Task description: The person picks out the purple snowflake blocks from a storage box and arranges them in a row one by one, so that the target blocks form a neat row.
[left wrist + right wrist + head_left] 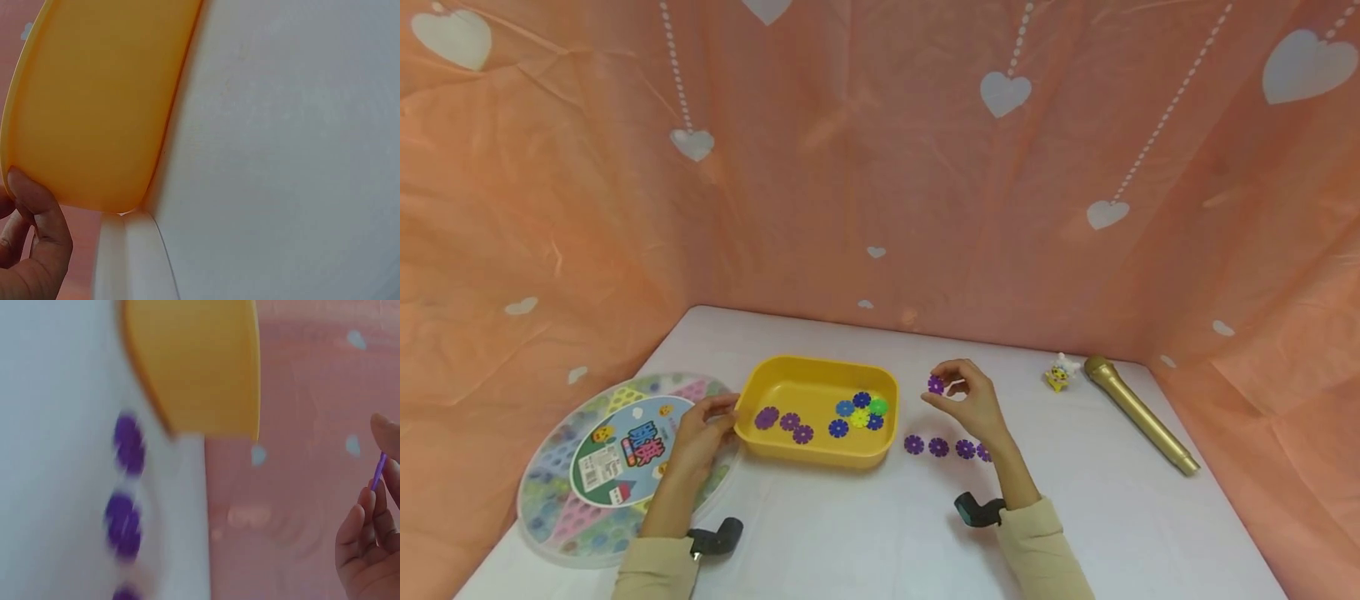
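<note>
A yellow plastic tray (820, 454) sits left of centre, and my left hand (702, 433) grips its left rim, the thumb (31, 190) lying on the outer wall. Inside it are several snowflake discs: purple ones (790, 422) on the left, and blue, yellow and green ones (860, 417) bunched at the right. My right hand (976, 408) is raised beside the tray's right end, pinching a purple snowflake disc (936, 384) between thumb and fingers. Edge-on, that disc (379, 472) appears in the right wrist view. Below this hand, several purple discs (938, 447) lie in a row, the last partly behind the wrist.
A large round board-game case (625, 462) lies at the left, under my left forearm and close to the tray. On the far right are a small white-and-yellow figurine (1059, 373) and a gold microphone (1142, 417). Pink cloth (865, 167) hangs behind the white table.
</note>
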Demonstrator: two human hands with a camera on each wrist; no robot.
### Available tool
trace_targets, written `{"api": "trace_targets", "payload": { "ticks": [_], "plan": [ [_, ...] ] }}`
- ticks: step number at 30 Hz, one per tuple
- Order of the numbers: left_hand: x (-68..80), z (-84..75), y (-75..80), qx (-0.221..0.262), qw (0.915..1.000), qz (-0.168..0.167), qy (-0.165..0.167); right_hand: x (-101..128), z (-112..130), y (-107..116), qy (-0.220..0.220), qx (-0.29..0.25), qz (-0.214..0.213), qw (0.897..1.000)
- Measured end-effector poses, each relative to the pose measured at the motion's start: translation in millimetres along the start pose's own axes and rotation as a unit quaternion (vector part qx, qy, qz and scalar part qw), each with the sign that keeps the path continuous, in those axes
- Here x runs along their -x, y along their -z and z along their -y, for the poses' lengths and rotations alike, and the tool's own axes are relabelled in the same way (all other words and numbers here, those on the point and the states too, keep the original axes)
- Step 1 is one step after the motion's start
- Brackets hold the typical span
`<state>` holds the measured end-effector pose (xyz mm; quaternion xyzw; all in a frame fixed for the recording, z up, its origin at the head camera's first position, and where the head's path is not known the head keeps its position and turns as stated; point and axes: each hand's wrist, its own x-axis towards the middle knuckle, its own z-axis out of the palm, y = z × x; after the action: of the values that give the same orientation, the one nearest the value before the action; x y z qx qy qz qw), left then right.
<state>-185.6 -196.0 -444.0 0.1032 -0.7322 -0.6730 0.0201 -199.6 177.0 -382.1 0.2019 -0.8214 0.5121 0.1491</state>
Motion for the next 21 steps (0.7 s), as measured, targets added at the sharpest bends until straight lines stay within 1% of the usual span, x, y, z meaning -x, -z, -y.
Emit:
{"api": "trace_targets", "payload": {
  "ticks": [4,6,9,12,17,21],
  "plan": [
    [0.2,-0.3,-0.3,0.004,1.0,0.001,0.0,14.6,-18.1,22.8,-0.024,0.021,-0.028,0.999],
    [0.3,-0.4,-0.3,0.003,1.0,0.002,0.001,22.1,-32.4,34.7,-0.04,0.039,-0.041,0.998],
    [0.6,-0.4,-0.5,0.004,1.0,0.004,0.004,34.0,-57.2,53.2,-0.07,0.076,-0.054,0.993],
    [0.4,-0.4,-0.8,0.007,0.9999,0.005,0.01,46.8,-78.2,69.9,-0.098,0.117,-0.056,0.987],
    [0.1,-0.8,-0.3,0.008,0.9999,0.003,0.012,64.4,-90.7,87.9,-0.133,0.173,-0.027,0.976],
    [-0.2,-0.7,-0.1,0.01,0.9999,0.006,0.011,73.3,-97.4,95.5,-0.168,0.203,0.018,0.965]
  ]
}}
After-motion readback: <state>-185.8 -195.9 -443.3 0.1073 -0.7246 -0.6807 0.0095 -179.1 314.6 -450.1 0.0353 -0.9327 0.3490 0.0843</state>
